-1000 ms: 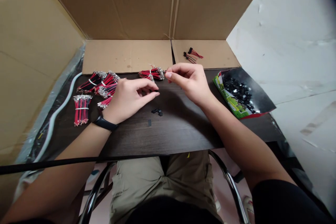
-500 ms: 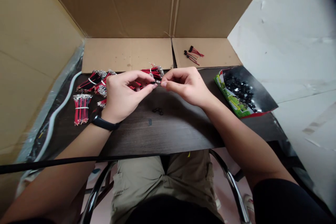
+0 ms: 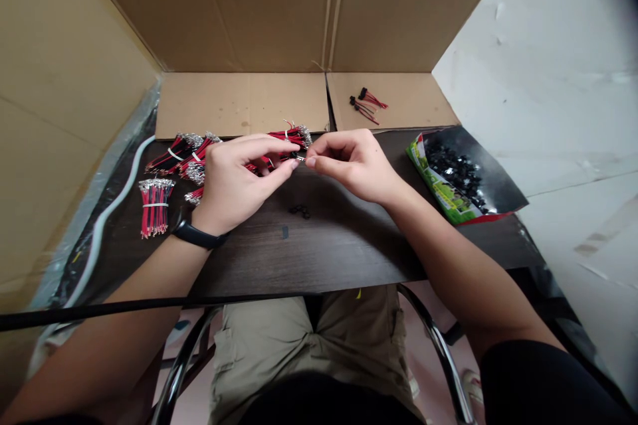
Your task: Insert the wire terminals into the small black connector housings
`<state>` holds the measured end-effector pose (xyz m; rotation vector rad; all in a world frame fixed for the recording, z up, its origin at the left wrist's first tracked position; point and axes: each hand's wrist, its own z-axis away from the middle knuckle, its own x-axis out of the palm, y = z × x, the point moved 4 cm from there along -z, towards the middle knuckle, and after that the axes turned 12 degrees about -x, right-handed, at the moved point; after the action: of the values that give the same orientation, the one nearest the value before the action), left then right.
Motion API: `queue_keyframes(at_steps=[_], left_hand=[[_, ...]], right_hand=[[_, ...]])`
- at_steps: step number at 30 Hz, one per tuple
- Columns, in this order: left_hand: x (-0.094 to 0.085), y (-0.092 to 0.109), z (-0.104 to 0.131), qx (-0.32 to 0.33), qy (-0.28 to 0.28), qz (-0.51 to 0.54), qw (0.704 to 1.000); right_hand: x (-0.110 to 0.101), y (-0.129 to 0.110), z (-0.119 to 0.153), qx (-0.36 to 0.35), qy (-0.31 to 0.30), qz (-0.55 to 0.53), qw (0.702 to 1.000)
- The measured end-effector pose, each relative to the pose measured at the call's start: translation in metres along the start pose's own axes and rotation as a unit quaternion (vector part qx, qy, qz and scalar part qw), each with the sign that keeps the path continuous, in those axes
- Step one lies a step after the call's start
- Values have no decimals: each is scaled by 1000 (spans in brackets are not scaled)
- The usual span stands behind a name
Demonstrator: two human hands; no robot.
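My left hand [image 3: 239, 169], with a black band on its wrist, is closed in a pinch on a small black connector housing [image 3: 294, 155]. Facing it, my right hand [image 3: 351, 163] pinches a thin wire whose silvery metal terminal [image 3: 301, 159] points at the housing. The two sets of fingertips almost meet, and most of the wire is hidden in the right fingers. I cannot tell whether the terminal's tip is inside the housing. Below the hands, several loose black housings [image 3: 299, 211] lie on the dark table [image 3: 339, 246].
Tied bundles of red and black wires [image 3: 155, 206] lie at left, partly behind my left hand. A box of black housings [image 3: 456, 169] stands at right. Several finished-looking wired connectors [image 3: 367, 105] rest on the cardboard [image 3: 239, 103] at the back. A white hose [image 3: 107, 216] runs along the left edge.
My left fingertips have shifted slightly up and right, so the black housing sits a little closer to my right fingers. The right hand has hardly moved.
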<state>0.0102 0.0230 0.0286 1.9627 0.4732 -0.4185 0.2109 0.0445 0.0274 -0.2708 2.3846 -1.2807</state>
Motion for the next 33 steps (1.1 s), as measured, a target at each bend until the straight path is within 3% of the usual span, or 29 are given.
queue_keyframes(at_steps=[7,21,33], left_hand=[[1,0,1,29,-10,-10,999],[3,-1,0,29,-27,-12,999],[1,-9,-2,-26,-28,30,999]], right_hand=[[-1,2,0,-8,14,4,1000],[-1,1,0,-14,-5,48,999],[-3,0,0,-28,-17,61,998]])
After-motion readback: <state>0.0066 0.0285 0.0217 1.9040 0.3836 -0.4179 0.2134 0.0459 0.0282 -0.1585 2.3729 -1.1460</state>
